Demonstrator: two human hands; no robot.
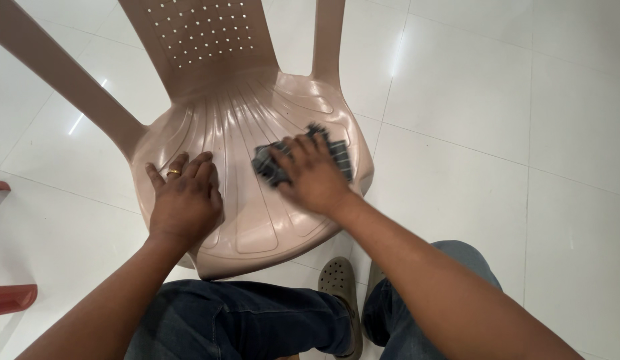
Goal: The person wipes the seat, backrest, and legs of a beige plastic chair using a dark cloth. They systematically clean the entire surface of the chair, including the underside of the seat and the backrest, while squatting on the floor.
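Dark grey checked cloth [303, 157] — crumpled, blurred — lies on the beige ribbed plastic chair seat [243, 127] under my right hand [313, 177], fingers spread flat over it. My left hand [184, 199] rests open on the seat, holding nothing.

The picture is bright all over. Light comes from above and bounces off the shiny white floor [496, 120], making white streaks just left and right of the chair [250, 133]. The chair seat has a soft shine near its back. A faint shadow lies on the floor under the seat's front edge. The right hand [313, 175] on the seat looks a little blurry. The lines of the floor bend a bit far from the chair, near the edges.
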